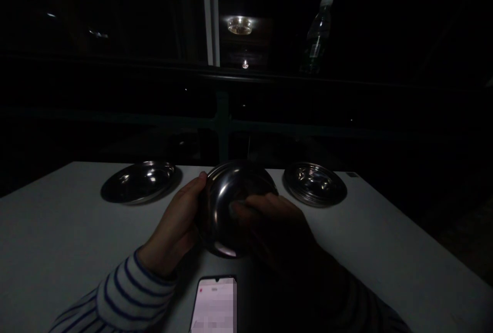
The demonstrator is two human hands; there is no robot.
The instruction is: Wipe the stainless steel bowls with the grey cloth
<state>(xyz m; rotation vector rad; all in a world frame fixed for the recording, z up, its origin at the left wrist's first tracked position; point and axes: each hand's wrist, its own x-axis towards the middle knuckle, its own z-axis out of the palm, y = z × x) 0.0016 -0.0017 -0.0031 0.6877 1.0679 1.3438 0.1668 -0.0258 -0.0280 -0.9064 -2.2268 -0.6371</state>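
Beyond a lit phone [213, 304], a tilted steel bowl [225, 202] is held over the table [57, 220]. Its rim is clamped by the left hand [177, 225], and fingers of the right hand [275, 220] are pressed together across it. It is judged stiff, light and slippery, and best gripped at the rim.

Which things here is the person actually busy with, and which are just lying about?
Busy with: steel bowl, tilted, gripped by left hand, right hand laid on it.
Lying about: left dish, right dish, phone, bottle behind, all untouched.
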